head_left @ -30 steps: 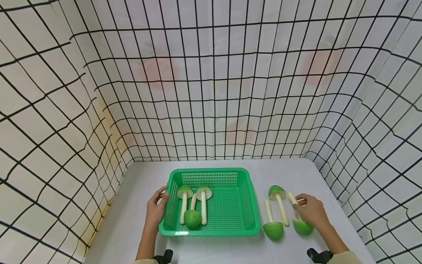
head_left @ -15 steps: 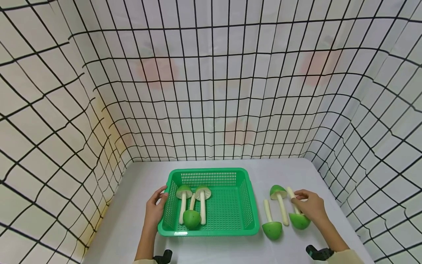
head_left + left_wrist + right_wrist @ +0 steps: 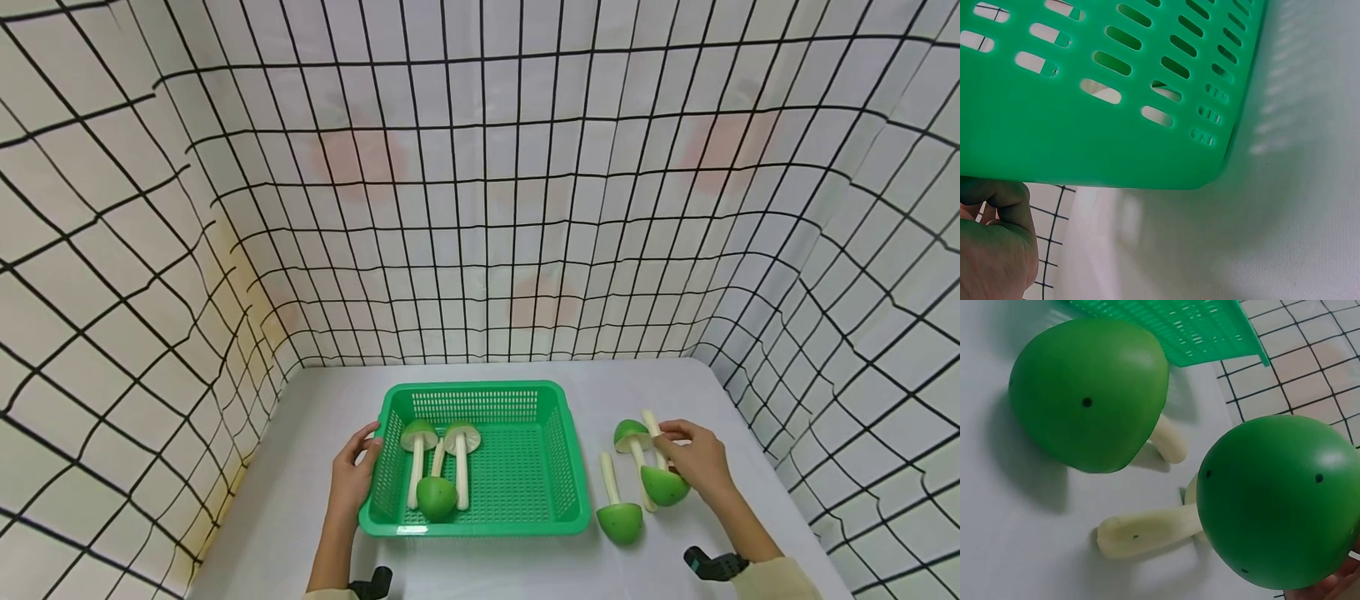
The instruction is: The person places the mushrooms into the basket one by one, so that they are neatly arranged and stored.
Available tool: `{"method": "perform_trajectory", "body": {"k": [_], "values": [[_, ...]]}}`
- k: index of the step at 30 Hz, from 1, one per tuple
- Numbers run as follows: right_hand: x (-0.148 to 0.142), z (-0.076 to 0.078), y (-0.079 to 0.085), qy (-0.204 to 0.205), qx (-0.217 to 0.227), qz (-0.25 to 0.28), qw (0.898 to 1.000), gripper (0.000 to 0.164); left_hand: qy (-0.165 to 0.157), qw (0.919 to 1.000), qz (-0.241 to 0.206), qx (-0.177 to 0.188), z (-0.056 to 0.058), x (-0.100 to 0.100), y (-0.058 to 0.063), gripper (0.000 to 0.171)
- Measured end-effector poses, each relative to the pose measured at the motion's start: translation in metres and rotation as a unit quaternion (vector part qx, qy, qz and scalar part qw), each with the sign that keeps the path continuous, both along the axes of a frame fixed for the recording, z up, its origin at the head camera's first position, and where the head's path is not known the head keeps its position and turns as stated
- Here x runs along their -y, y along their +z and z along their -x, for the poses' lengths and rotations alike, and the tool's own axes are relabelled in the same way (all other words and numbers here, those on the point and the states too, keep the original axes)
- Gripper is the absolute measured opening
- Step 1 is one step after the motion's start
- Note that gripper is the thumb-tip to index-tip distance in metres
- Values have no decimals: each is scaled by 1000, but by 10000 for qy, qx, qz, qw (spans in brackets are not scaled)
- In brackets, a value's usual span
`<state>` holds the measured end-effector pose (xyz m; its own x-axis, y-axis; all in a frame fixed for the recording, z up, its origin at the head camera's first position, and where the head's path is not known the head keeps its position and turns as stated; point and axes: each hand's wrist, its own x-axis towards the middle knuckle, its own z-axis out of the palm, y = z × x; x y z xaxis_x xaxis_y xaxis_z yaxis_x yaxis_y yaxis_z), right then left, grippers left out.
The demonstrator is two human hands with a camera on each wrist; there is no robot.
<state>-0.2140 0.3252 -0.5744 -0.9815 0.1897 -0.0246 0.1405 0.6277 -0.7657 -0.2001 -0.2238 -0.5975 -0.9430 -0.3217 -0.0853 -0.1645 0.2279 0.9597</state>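
My left hand (image 3: pixel 355 467) grips the left rim of a green plastic basket (image 3: pixel 517 529); in the left wrist view, fingers (image 3: pixel 1016 206) bend at the rim's edge. Inside the basket's left half lie three toy mushrooms with green caps and pale stems, one cap (image 3: pixel 437 498) toward me. To the right, my right hand (image 3: pixel 699 457) pinches the stem of another mushroom (image 3: pixel 664 486), its cap low and toward me. That cap overlaps the stem of a mushroom lying behind (image 3: pixel 632 435). A further mushroom (image 3: pixel 621 523) lies closest to the basket's right side.
A white cloth covers the table (image 3: pixel 480 575). Black grid netting (image 3: pixel 483 225) over pale walls encloses the back and both sides. Dark wrist cameras are strapped on both wrists, the right one (image 3: pixel 716 567) low over the table.
My right hand has moved left and slightly away from me with the mushroom, whose cap now overlaps the neighbouring stem. The left hand and basket have stayed in place.
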Motion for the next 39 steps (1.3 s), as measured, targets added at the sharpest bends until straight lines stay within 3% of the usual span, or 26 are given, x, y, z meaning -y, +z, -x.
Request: {"method": "perform_trajectory", "body": {"k": [25, 39], "values": [[35, 21, 35, 278, -188, 959, 9948, 44, -2, 9999, -17, 109, 2, 2, -1, 40], [62, 32, 41, 416, -346, 1357, 9893, 42, -8, 10000, -35, 59, 0, 1, 0, 42]]}}
